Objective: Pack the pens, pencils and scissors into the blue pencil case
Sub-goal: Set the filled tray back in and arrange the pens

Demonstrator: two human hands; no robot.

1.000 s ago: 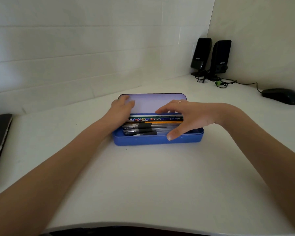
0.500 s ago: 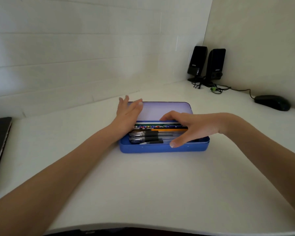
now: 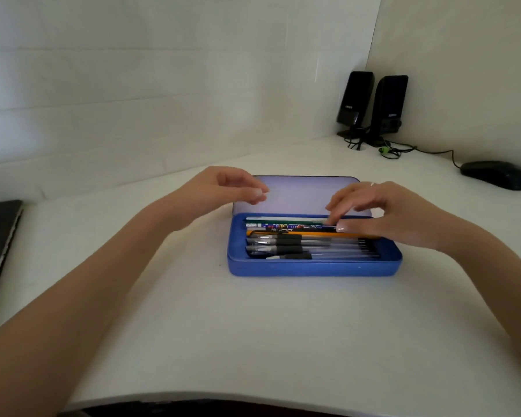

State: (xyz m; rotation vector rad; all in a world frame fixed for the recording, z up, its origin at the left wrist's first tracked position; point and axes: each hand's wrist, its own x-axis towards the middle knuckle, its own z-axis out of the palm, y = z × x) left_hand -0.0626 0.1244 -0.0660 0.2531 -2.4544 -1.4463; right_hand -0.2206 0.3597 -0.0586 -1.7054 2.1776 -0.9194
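Pencil case [image 3: 313, 267] open — both hands now lifted off, fingers loose.

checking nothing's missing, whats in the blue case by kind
In the blue pencil case:
Clear pens with black grips: 4
Pencils (green, patterned, orange): 3
Scissors: 0 visible
Total: 7

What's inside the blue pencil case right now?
The pencil case holds clear pens with black grips at the front and pencils behind them. The right hand covers their right ends. No scissors show.
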